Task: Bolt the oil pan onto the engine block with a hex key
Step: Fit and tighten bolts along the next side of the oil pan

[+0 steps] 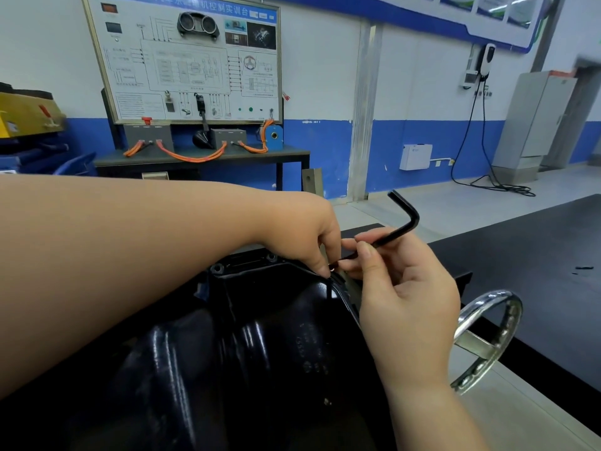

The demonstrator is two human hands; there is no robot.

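**Hex key lined up on a bolt at the pan's flange**

The hex key [395, 234] is a thin black steel L. We judge it light, stiff and smooth enough to roll between fingertips. The long arm suits spinning a loose bolt, and the short arm suits the final tightening. Our right hand [406, 301] pinches the long arm between thumb and fingers, tip aimed at the small bolt [331, 265]. Our left hand [305, 236] nips that bolt at the flange of the oil pan [260, 336]. The bolt looks tiny and easy to drop. The pan lies close below us, glossy and probably slick but rigid, and it hides the engine block. The flange falls away just right of the bolt. There is open room above and to the right for the key to swing. A chrome handwheel [502, 299] sits near our right wrist, with the black counter [527, 242] beyond it, and our left forearm crosses over the pan
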